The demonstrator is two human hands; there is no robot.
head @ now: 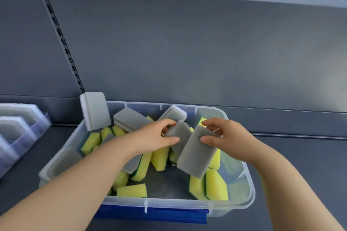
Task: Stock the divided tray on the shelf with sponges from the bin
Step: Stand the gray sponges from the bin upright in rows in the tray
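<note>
left hand (154,137) pinching grey sponge (179,131) over bin (250,185) centre | right hand (228,137) gripping second grey sponge (195,155), leaning against the first | yellow sponges (159,157) lying underneath | divided tray (24,133) sitting at shelf (300,165) left edge

Two hands (155,138) (231,138), one bin (250,189), one divided tray (40,124).
</note>
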